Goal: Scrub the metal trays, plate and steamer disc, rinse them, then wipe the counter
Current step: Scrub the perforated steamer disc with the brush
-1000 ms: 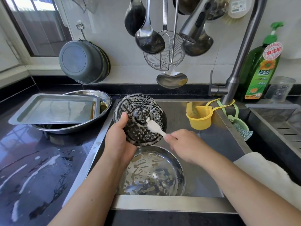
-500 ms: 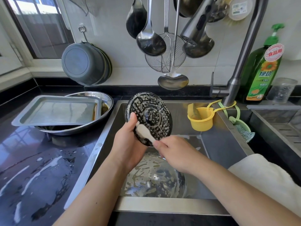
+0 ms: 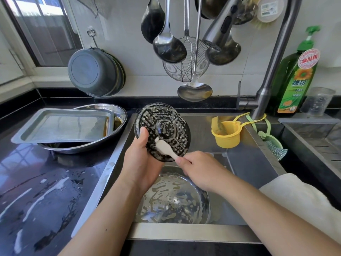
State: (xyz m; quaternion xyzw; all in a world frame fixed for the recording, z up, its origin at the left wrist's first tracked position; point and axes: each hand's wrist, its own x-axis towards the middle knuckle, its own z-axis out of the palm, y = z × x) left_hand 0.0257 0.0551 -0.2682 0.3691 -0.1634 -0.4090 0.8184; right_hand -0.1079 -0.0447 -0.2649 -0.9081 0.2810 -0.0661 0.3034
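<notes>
Gripping soapy steamer disc (image 3: pixel 162 130) by its rim over the sink (image 3: pixel 258 145), left hand (image 3: pixel 142 163) fingers curl behind; right hand (image 3: pixel 199 169) pinches brush (image 3: pixel 165 147); stiff, probably light, slippery.

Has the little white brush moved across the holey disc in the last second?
Yes. The brush has slid from the disc's right of centre down to its lower left, near the left hand's thumb, judged against the yellow cup.

We see bright daylight from the window (image 3: pixel 36 30) upper left, glare streaks on the wet black counter (image 3: pixel 36 191), sharp focus throughout, strong wide-angle bending at frame edges.
</notes>
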